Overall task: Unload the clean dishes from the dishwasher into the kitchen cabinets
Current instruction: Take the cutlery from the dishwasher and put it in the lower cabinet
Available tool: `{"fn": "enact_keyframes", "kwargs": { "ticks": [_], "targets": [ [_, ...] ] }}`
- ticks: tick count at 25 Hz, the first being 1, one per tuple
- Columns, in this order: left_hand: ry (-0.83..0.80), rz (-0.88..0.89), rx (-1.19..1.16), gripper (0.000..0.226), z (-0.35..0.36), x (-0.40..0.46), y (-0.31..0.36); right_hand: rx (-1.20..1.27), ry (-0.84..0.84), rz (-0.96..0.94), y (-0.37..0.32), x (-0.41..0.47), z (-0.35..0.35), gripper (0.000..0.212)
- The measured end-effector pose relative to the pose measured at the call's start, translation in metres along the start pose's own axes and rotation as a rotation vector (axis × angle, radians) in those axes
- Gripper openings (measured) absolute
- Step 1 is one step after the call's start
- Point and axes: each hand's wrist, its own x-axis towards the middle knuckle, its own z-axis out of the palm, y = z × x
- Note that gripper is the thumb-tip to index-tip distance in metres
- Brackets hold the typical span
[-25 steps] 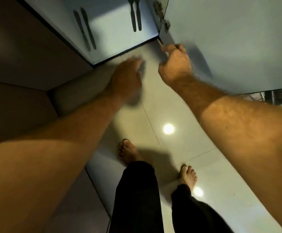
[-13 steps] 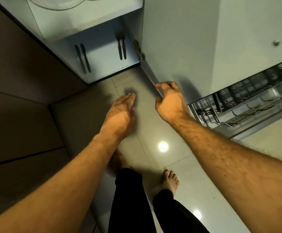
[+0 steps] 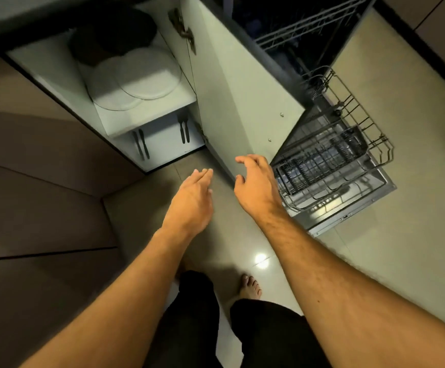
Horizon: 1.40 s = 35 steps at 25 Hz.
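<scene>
Step in hand: judged from the layout, the person stands between the open cabinet and the pulled-out dishwasher rack, both hands free, either about to reach for more dishes or about to swing the cabinet door shut.
Left hand [image 3: 193,197]: released, fingers straight and together, holding nothing, hanging over the floor tiles [image 3: 391,134] just in front of the cabinet.
Right hand [image 3: 255,187]: released, fingers loosely curved and spread, holding nothing; it sits near the lower edge of the cabinet door [image 3: 245,102], and whether it touches that edge cannot be told.
Task's things: white plates [image 3: 136,81] lie stacked and overlapping on the cabinet shelf [image 3: 147,112], with dark round dishes [image 3: 115,33] behind them. The lower dishwasher rack [image 3: 348,155] is drawn out over the dishwasher door [image 3: 354,208] and looks empty of dishes, though its far corners are dim. Only a slice of the upper rack [image 3: 309,25] shows; its contents cannot be told.
Doing it well: check the upper rack before closing anything; if it is bare, push the lower rack fully in first, then close up.
In the way: the open cabinet door stands between the shelf and the dishwasher, so anything carried across must go round its edge. The dishwasher door lies low beside the bare foot [image 3: 250,286], a likely shin-knock.
Around: brown cabinet fronts [image 3: 35,168] to the left; a light glare [image 3: 260,258] on the glossy tiles.
</scene>
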Motion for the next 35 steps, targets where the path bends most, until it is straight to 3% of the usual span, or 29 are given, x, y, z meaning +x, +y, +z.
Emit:
{"fn": "enact_keyframes", "kwargs": {
  "ticks": [7,12,17,25,30,35],
  "targets": [
    [0.104,0.000,-0.009,0.051,-0.084,-0.024,0.071,-0.050,0.075,-0.155,-0.054,-0.025,-0.094,0.040],
    [0.023,0.069,0.042,0.054,-0.120,-0.034,0.086,-0.136,0.114,-0.215,-0.065,-0.027,-0.142,0.044],
    [0.044,0.168,0.079,0.055,-0.154,-0.004,0.085,-0.273,0.047,-0.151,-0.076,-0.002,-0.164,0.061],
    [0.015,0.269,0.090,0.059,-0.190,0.031,0.078,-0.234,-0.034,0.108,-0.107,0.029,-0.149,0.074],
    [-0.009,0.269,0.101,0.060,-0.188,0.039,0.081,-0.326,-0.050,0.067,-0.104,0.040,-0.156,0.071],
    [-0.007,0.215,0.080,0.058,-0.176,0.049,0.097,-0.413,-0.060,0.000,-0.102,0.057,-0.184,0.050]
  ]
}}
